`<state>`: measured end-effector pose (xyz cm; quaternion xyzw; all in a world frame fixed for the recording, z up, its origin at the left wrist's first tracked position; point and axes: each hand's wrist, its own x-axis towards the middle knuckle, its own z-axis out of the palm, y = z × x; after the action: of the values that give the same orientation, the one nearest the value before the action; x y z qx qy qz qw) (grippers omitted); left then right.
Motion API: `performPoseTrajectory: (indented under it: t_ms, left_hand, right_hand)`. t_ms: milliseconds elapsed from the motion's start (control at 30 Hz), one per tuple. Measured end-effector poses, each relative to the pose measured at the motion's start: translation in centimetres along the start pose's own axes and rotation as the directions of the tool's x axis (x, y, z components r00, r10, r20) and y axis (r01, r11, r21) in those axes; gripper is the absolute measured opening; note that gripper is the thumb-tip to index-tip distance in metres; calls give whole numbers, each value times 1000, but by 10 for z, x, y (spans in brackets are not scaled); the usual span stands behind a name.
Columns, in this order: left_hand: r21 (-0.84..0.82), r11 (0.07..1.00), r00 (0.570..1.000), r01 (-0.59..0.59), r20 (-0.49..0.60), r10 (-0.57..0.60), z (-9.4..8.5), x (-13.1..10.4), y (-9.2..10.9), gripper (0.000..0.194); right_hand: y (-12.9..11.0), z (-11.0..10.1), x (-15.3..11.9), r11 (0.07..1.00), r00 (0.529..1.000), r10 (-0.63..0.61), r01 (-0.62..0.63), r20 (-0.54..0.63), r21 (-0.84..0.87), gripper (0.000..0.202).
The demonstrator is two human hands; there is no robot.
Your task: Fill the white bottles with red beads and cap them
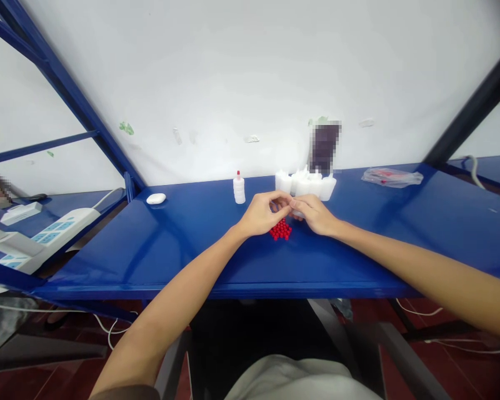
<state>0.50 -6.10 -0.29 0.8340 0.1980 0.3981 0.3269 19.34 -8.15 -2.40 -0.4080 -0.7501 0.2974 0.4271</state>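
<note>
My left hand (261, 214) and my right hand (315, 214) meet over the blue table (170, 244), fingertips touching around a small white bottle (297, 213) that is mostly hidden by the fingers. The right hand grips the bottle. The left hand pinches at its top; what it holds is too small to see. A small pile of red caps (280, 230) lies on the table just under the hands. Behind them stands a group of uncapped white bottles (306, 184). One capped bottle with a red tip (239, 188) stands alone to the left.
A white oval case (155, 198) lies at the back left. A clear plastic bag (391, 177) lies at the back right. A white power strip (41, 239) sits on the side shelf at left. Blue frame struts (66, 94) rise on the left, and a dark strut on the right.
</note>
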Motion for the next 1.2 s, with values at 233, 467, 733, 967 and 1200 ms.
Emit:
performPoseTrajectory:
  t_ms: [233, 467, 733, 967, 1200]
  left_hand:
    - [-40, 999, 999, 32, 21, -32, -3, 1, -2, 15]
    - [-83, 995, 997, 52, 60, -47, -1, -1, -5, 23]
    - [-15, 974, 961, 226, -162, -225, -40, 4, -28, 21]
    - [409, 810, 903, 419, -282, -325, -67, -7, -53, 9]
    - [490, 756, 894, 433, -340, -292, -66, -9, -61, 16]
  right_hand:
    - [-6, 0, 0, 998, 1000, 24, -24, 5, 66, 50]
    - [-6, 2, -2, 998, 1000, -16, 16, 9, -55, 38]
    - [-3, -3, 4, 977, 992, 60, -81, -114, -198, 28]
    - [-1, -10, 0, 980, 1000, -1, 0, -7, -200, 23]
    - [-5, -7, -1, 962, 1000, 21, -13, 23, -274, 19]
